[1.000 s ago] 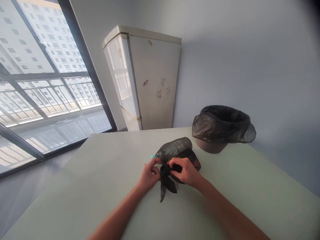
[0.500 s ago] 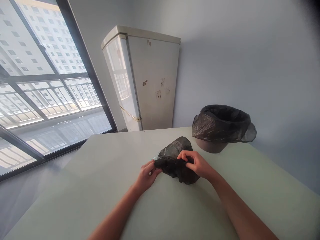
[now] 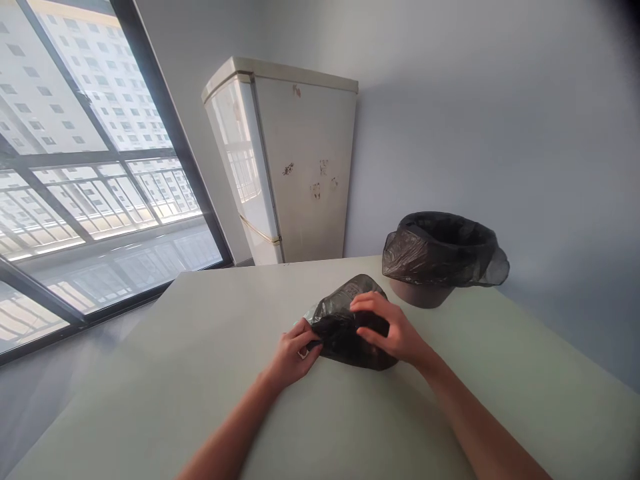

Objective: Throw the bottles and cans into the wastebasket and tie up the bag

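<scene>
A black plastic bag (image 3: 345,337) lies bunched on the table in front of me, its far part smooth and shiny. Whether anything is inside it I cannot tell. My left hand (image 3: 295,350) pinches the bag's left edge between thumb and fingers. Over the bag's right side is my right hand (image 3: 393,327), its thumb and fingers apart and curved, with dark plastic showing between them. Some pale, clear plastic (image 3: 311,313) shows at the bag's left end.
A round brown bin (image 3: 423,295) stands at the table's back right, with a black bag liner (image 3: 420,257) folded over its rim. Beyond the pale table (image 3: 210,320) stand an old white fridge (image 3: 305,133) and, left, a glass balcony door (image 3: 100,153).
My right hand has let go of the bunched plastic and its fingers have spread. The bag's near part lies flatter and wider, while my left hand keeps hold of its edge.
</scene>
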`<state>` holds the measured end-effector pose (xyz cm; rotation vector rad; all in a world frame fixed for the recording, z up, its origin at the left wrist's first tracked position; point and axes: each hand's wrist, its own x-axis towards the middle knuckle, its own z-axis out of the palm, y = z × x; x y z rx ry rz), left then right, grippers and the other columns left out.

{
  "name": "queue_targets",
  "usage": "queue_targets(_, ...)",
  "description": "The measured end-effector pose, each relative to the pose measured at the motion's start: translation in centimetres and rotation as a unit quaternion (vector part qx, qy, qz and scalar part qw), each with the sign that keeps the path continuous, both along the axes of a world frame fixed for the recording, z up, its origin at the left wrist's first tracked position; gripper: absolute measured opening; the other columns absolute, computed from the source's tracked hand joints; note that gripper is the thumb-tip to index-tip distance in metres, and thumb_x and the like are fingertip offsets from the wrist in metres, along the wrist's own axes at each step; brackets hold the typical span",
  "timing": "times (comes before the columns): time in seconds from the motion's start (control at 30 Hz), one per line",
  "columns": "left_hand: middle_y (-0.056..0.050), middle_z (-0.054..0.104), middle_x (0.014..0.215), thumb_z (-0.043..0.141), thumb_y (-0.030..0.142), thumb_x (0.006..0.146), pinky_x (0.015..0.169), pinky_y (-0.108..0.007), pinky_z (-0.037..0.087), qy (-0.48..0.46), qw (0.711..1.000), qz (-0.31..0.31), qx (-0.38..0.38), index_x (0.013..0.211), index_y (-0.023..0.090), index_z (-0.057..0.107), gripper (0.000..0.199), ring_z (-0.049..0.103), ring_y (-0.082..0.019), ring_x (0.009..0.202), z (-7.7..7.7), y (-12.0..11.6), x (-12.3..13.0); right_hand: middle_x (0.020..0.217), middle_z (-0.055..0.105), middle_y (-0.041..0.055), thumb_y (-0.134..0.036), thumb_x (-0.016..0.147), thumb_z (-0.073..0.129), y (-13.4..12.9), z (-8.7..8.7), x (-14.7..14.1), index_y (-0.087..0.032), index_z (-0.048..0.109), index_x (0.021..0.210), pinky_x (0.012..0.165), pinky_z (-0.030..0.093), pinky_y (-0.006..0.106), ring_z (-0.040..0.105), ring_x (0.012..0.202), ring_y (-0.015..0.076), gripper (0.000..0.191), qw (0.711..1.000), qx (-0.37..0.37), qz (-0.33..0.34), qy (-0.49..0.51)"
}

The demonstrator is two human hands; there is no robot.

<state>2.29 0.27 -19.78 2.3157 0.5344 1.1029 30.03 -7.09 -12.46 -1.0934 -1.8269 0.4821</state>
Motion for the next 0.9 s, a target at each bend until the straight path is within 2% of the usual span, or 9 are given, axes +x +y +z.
queue_targets(0.07, -0.004, 0.055, 0.091, 0.059, 0.021, 0.098, 0.063, -0.025, 0.043, -0.015, 0.999, -0.022, -0.028, 0.099, 0.019, 0.065, 0.006, 0.049, -0.012, 0.068, 0.4, 0.1, -0.2, 0.111, 0.07, 0.0047, -0.029, 0.094, 0.071, 0.1, -0.1, -0.7, -0.028, 0.071, 0.115, 0.104, 0.041, 0.044, 0.062, 0.104, 0.0235, 0.021, 0.996, 0.004, 0.004, -0.091)
queue_targets(0.13, -0.007, 0.056, 0.096, 0.058, 0.024, 0.098, 0.071, -0.029, 0.045, -0.036, 0.996, -0.054, -0.054, 0.097, 0.019, 0.064, 0.008, 0.052, -0.015, 0.078, 0.9, 0.2, -0.5, 0.096, 0.069, 0.0024, -0.026, 0.098, 0.066, 0.3, -0.5, -1.0, -0.027, 0.073, 0.102, 0.096, 0.042, 0.04, 0.061, 0.093, 0.0206, 0.008, 0.992, 0.004, -0.003, -0.123)
queue_targets(0.3, -0.008, 0.06, 0.099, 0.059, 0.03, 0.099, 0.095, -0.04, 0.039, -0.095, 0.988, -0.072, -0.099, 0.09, 0.019, 0.062, 0.015, 0.054, -0.023, 0.096, 1.5, 0.9, -0.9, 0.089, 0.062, 0.0012, -0.031, 0.102, 0.056, 0.7, -0.7, -0.2, -0.022, 0.062, 0.09, 0.083, 0.043, 0.033, 0.057, 0.085, 0.0184, 0.016, 0.997, -0.039, -0.064, 0.018)
queue_targets(0.43, -0.008, 0.062, 0.095, 0.062, 0.033, 0.098, 0.09, -0.038, 0.04, -0.165, 0.963, -0.098, -0.191, 0.09, 0.018, 0.062, 0.017, 0.053, -0.024, 0.096, 0.6, 1.3, -0.9, 0.095, 0.061, 0.001, -0.037, 0.101, 0.055, 0.8, -0.5, 0.7, -0.022, 0.059, 0.091, 0.082, 0.041, 0.031, 0.055, 0.091, 0.019, 0.019, 0.979, -0.081, -0.116, 0.146)
queue_targets(0.57, -0.007, 0.061, 0.092, 0.065, 0.036, 0.096, 0.084, -0.034, 0.041, -0.19, 0.935, -0.1, -0.282, 0.091, 0.017, 0.062, 0.019, 0.053, -0.022, 0.091, -0.8, 1.4, -1.0, 0.082, 0.052, -0.0021, -0.04, 0.1, 0.058, 1.0, -0.9, 0.8, -0.022, 0.058, 0.089, 0.072, 0.037, 0.028, 0.048, 0.077, 0.0157, 0.021, 0.962, -0.088, -0.146, 0.212)
queue_targets(0.67, -0.004, 0.055, 0.085, 0.064, 0.045, 0.096, 0.073, -0.03, 0.037, -0.181, 0.929, -0.095, -0.307, 0.092, 0.017, 0.061, 0.028, 0.048, -0.018, 0.08, -1.2, 1.4, -1.1, 0.076, 0.048, -0.0036, -0.046, 0.099, 0.061, 0.9, -0.9, 0.7, -0.024, 0.06, 0.098, 0.066, 0.036, 0.027, 0.045, 0.07, 0.0148, 0.022, 0.959, -0.093, -0.15, 0.221)
queue_targets(0.73, -0.003, 0.053, 0.085, 0.063, 0.052, 0.096, 0.07, -0.029, 0.035, -0.161, 0.936, -0.086, -0.3, 0.096, 0.017, 0.062, 0.035, 0.046, -0.017, 0.078, -1.0, 1.3, -1.1, 0.085, 0.056, -0.002, -0.049, 0.093, 0.069, 0.6, -0.4, 0.6, -0.026, 0.063, 0.11, 0.07, 0.041, 0.028, 0.052, 0.077, 0.0165, 0.03, 0.969, -0.084, -0.139, 0.185)
queue_targets(0.83, -0.002, 0.051, 0.079, 0.07, 0.053, 0.092, 0.069, -0.03, 0.033, -0.121, 0.955, -0.076, -0.258, 0.087, 0.017, 0.063, 0.037, 0.045, -0.017, 0.076, -0.2, 1.1, -1.0, 0.116, 0.066, 0.003, -0.045, 0.081, 0.082, 0.2, 0.3, 0.2, -0.028, 0.065, 0.124, 0.094, 0.047, 0.033, 0.06, 0.107, 0.0238, 0.049, 0.985, -0.061, -0.12, 0.113)
queue_targets(0.9, -0.002, 0.047, 0.075, 0.073, 0.047, 0.091, 0.069, -0.031, 0.031, -0.111, 0.963, -0.085, -0.229, 0.075, 0.017, 0.058, 0.037, 0.043, -0.017, 0.074, 0.3, 1.0, -0.9, 0.12, 0.067, 0.0039, -0.041, 0.084, 0.079, 0.2, 0.4, 0.1, -0.027, 0.068, 0.12, 0.102, 0.046, 0.037, 0.06, 0.113, 0.0254, 0.04, 0.982, -0.054, -0.139, 0.115)
